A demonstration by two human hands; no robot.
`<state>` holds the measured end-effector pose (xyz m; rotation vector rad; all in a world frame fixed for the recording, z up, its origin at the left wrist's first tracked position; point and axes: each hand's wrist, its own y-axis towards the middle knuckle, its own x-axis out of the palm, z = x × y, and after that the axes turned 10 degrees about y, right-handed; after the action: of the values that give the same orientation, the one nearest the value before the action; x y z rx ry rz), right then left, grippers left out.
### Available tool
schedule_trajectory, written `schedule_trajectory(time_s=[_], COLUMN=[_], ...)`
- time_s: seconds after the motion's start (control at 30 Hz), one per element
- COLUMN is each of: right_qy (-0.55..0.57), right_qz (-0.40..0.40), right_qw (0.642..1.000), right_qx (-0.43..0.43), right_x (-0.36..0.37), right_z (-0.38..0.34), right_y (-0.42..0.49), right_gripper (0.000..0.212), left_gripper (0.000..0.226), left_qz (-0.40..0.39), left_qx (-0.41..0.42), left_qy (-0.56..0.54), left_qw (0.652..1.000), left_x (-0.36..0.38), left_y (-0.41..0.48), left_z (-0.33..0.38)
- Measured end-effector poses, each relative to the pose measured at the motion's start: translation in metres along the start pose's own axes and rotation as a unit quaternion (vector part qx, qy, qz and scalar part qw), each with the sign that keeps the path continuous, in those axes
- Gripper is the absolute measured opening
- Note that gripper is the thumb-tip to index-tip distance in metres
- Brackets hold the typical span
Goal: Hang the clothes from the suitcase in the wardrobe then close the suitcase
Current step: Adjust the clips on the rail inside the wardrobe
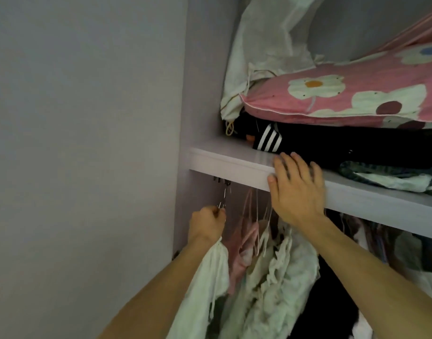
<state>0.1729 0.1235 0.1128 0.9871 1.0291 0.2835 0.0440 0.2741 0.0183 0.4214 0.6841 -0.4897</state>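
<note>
The pale green garment (207, 285) droops under the wardrobe shelf (224, 162), far left. Its wire hanger (224, 195) is mostly hidden, and whether it is hooked on is unclear. The left hand (206, 225) clenches the hanger. The right hand (295, 189) lies flat, fingers straight, on the shelf edge.

A pale green garment (205, 285) is drooping from a wire hanger (224, 195) under the wardrobe shelf (234, 165), beside pink clothes (241, 243)

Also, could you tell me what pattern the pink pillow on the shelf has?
The pillow has large white flowers on pink; head view.
</note>
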Motion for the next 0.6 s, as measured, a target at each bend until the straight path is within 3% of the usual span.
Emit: schedule_trajectory(time_s=[0.23, 0.6], right_qy=[-0.071, -0.122], right_qz=[0.125, 0.167], right_qw=[0.989, 0.978], right_qx=[-0.019, -0.031], right_x=[0.038, 0.054], right_z=[0.003, 0.001], right_y=[-0.004, -0.004], right_gripper=[0.051, 0.065], left_gripper=[0.033, 0.042], left_qz=[0.069, 0.105], left_qx=[0.067, 0.096], left_qy=[-0.017, -0.064], left_qw=[0.995, 0.988], left_x=[0.056, 0.109], left_y=[0.069, 0.13], left_z=[0.002, 0.027])
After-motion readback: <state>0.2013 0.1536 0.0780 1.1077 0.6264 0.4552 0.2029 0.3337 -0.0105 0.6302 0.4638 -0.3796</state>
